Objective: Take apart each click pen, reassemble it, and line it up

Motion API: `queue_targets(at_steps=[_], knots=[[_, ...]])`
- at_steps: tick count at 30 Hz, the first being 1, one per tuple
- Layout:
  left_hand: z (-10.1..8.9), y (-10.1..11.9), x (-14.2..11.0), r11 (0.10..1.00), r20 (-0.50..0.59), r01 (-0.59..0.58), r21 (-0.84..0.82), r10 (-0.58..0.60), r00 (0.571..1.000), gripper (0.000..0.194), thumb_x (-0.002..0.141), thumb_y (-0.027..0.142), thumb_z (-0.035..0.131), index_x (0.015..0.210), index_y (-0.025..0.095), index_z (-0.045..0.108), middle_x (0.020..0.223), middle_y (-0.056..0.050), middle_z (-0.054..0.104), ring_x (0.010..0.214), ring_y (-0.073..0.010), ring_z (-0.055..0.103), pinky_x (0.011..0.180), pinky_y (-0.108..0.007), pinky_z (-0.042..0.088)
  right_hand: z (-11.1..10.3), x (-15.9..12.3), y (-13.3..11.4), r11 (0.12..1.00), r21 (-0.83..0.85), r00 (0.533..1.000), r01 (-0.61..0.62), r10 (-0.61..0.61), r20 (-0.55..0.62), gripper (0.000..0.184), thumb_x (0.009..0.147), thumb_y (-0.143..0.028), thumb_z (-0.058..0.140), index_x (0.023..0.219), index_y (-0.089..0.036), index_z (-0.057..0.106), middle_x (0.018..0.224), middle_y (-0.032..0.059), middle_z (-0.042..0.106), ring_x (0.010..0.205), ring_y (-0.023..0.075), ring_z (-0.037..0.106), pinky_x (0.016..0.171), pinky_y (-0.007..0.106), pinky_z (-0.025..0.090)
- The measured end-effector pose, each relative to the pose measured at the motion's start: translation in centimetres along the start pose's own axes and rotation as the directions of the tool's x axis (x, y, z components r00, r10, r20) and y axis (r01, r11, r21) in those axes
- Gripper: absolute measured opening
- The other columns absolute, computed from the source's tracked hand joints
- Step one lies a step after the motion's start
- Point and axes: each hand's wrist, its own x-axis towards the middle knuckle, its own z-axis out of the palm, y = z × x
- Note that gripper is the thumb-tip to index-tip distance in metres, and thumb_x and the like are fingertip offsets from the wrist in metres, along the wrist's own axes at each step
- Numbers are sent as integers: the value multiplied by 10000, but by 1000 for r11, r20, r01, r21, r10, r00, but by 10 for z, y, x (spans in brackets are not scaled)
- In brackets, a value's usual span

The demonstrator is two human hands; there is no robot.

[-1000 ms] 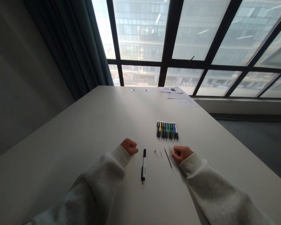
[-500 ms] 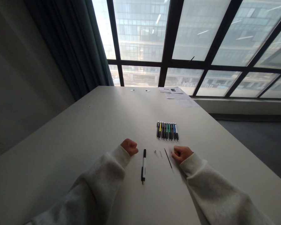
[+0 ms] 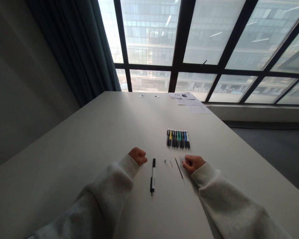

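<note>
My left hand (image 3: 138,156) rests on the white table in a loose fist, left of a ballpoint pen body (image 3: 153,177) with a white barrel and black grip. Also curled into a fist, my right hand (image 3: 193,164) lies just right of a thin dark pen refill (image 3: 179,168). Between the pen body and the refill are a small metallic pen tip (image 3: 164,161) and a tiny spring (image 3: 171,163), both too small to see in detail. Neither hand touches these parts, and nothing shows in either fist.
Beyond my right hand, several click pens (image 3: 178,139) with coloured barrels lie side by side in a row. Printed papers (image 3: 189,101) are at the table's far right corner. Two small white discs (image 3: 157,97) sit by the far edge. A dark curtain (image 3: 77,49) hangs at left.
</note>
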Motion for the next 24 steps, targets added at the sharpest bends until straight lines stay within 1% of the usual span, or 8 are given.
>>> queue_targets(at_steps=[10,17,21,24], knots=[[1,-2,0,1000,-3,-3,12,3,1000,309,563,188,466,446,227,183,449,89,145,462,-60,131,486,-275,86,-2,0,0,1000,-7,1000,5,-5,21,313,741,-307,484,517,-207,290,467,-45,373,458,91,327,491,233,266],[1,-1,-1,998,0,-2,55,2,1000,311,572,203,463,445,228,180,454,87,148,467,-65,141,483,-272,103,-2,0,-2,1000,-12,999,-3,4,32,317,749,-306,478,521,-209,280,470,-42,380,460,93,332,493,235,269],[3,1,4,993,-12,19,114,-18,1000,386,621,278,501,432,227,169,441,85,143,461,-67,154,481,-265,131,-6,1,-7,1000,-10,999,-7,7,46,317,756,-313,480,523,-211,291,473,-40,394,466,96,350,501,234,280],[8,7,5,985,-41,39,171,-32,999,477,663,404,559,435,222,181,435,83,152,465,-75,177,495,-263,159,-12,-1,-14,1000,-5,995,-16,17,98,285,754,-337,508,547,-211,358,496,-36,436,475,101,390,507,229,305]])
